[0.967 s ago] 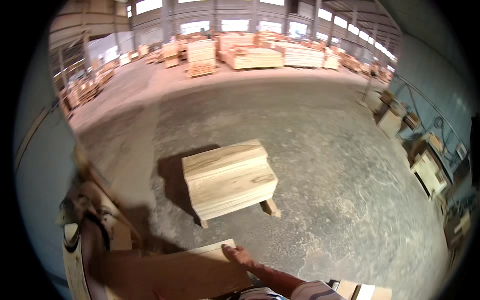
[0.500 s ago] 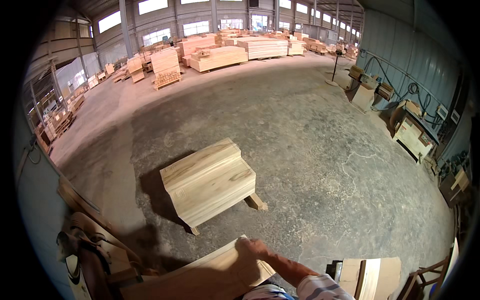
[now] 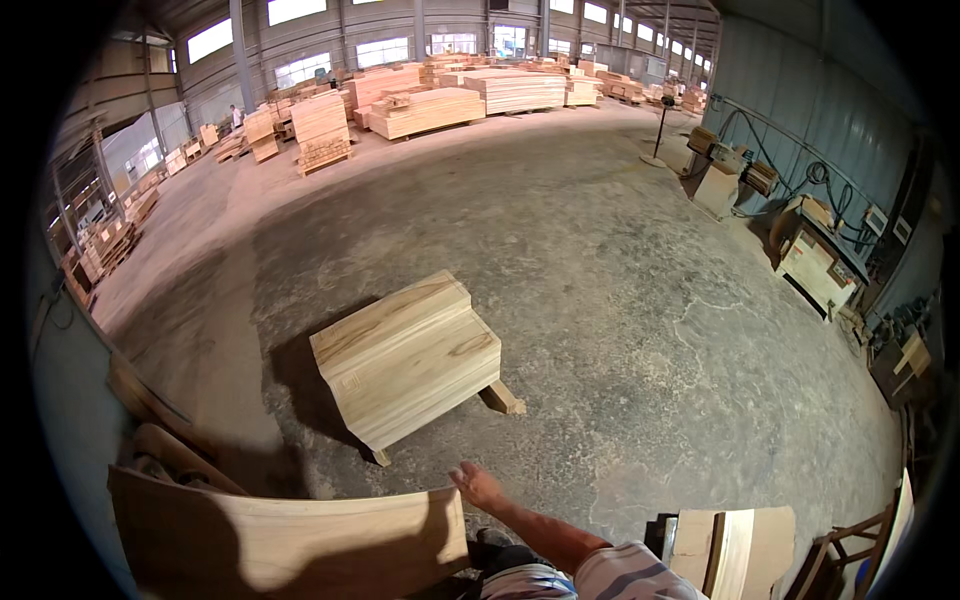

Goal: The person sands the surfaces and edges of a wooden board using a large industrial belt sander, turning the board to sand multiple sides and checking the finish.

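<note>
Board: bottom cut off | right hand: at corner, grip unclear | left hand: unseen

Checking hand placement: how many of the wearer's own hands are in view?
1: the right hand, at the upper right corner of the nearest wooden board. The left hand is not visible; it may be hidden or out of frame.

A mottled grey concrete floor (cracked toward the right) carries light-brown wooden bearers under stacked pale wooden boards.
</note>
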A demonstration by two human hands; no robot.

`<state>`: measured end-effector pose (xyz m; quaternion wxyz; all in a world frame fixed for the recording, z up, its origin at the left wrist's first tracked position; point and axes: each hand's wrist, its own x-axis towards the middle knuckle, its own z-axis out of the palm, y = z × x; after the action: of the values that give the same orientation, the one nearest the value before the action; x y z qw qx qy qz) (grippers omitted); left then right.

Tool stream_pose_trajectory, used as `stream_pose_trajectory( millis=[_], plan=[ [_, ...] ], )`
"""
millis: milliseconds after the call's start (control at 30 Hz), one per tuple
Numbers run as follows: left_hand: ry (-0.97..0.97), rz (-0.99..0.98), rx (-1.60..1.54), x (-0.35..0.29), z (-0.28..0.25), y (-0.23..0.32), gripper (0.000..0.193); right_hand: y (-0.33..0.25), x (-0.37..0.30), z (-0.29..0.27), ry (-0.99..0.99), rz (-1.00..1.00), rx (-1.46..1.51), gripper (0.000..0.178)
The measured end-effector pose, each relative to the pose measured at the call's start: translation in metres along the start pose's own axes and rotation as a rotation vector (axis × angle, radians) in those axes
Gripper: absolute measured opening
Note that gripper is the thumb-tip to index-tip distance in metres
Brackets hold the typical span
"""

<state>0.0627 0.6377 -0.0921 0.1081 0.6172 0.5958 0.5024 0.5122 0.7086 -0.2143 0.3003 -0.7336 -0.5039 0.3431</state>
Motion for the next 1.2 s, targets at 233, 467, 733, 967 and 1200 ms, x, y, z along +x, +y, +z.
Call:
stream_pose_trajectory(
  millis=[233,467,733,967,1200],
  plan=[
    [-0.265,-0.314,-0.164,0.015,0.053,0.081,0.031,-0.235,-0.021,-0.093,-0.201,-0.152,1.119,0.067],
    [-0.373,-0.064,-0.030,0.014,0.035,0.089,0.019,-0.274,-0.058,-0.067,-0.260,0.003,1.561,0.059],
    [-0.482,-0.554,-0.264,0.000,0.053,0.125,0.031,-0.220,-0.064,-0.067,-0.180,-0.022,1.322,0.062],
    [-0.456,-0.567,-0.401,-0.023,0.059,0.111,0.043,-0.217,-0.075,-0.080,-0.241,-0.122,1.241,0.065],
    [-0.511,-0.544,-0.332,-0.032,0.057,0.102,0.037,-0.235,-0.090,-0.100,-0.144,-0.100,0.899,0.073]
  ],
)
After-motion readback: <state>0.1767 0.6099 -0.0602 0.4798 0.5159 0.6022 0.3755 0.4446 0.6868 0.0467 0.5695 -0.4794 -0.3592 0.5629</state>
